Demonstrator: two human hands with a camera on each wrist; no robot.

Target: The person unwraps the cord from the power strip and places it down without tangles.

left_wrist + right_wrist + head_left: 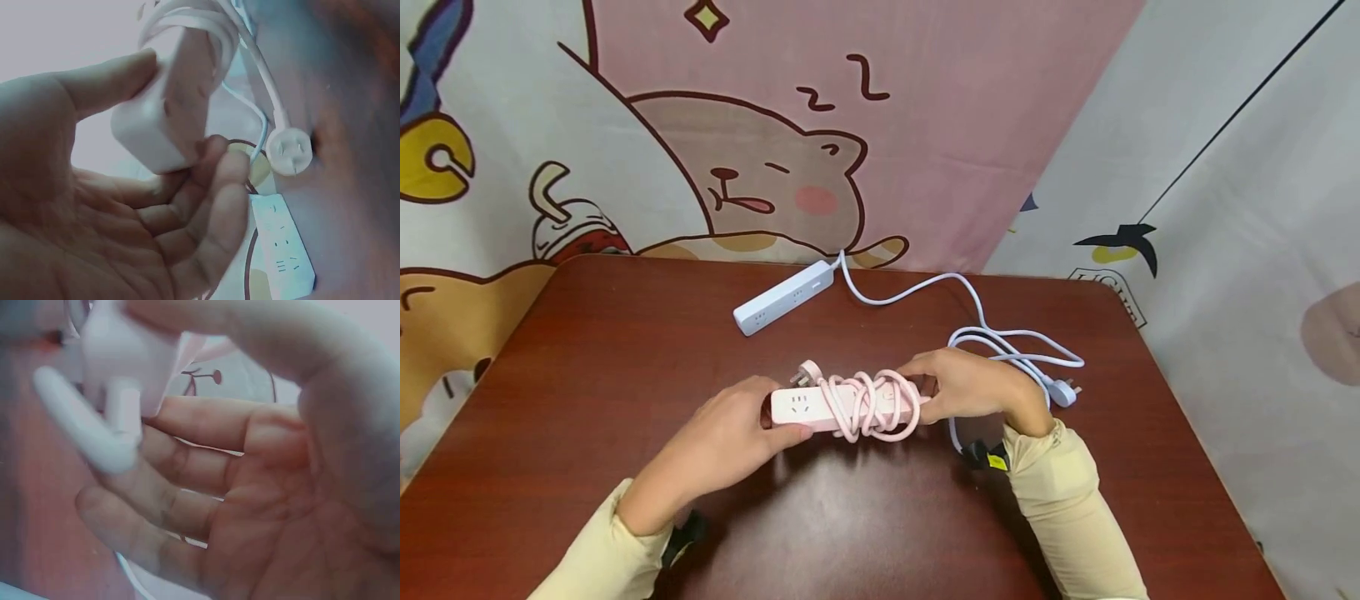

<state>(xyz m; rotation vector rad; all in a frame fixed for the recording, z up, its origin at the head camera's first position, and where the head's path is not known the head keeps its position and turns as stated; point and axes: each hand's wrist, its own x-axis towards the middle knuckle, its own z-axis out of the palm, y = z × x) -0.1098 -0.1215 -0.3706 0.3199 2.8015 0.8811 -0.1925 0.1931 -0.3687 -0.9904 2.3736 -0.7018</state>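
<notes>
A pale pink power strip (796, 407) is held level above the table, its cord (868, 407) wound several times round its right half. My left hand (722, 437) grips the left end, the thumb along the near side and fingers behind. At the opposite end my right hand (973, 383) pinches the strip near where the cord comes out, as the right wrist view shows with the cord stub (122, 412) beside the fingers. The three-pin plug (808, 372) sticks out behind the strip; in the left wrist view the same plug (289, 151) hangs free with its pins facing the camera.
A white power strip (784, 297) lies at the back of the brown table (887, 533). Its cord (917, 287) runs right into loose loops, partly behind my right forearm, ending in a white plug (1063, 392). A cartoon-printed cloth (970, 125) hangs behind the table's back edge.
</notes>
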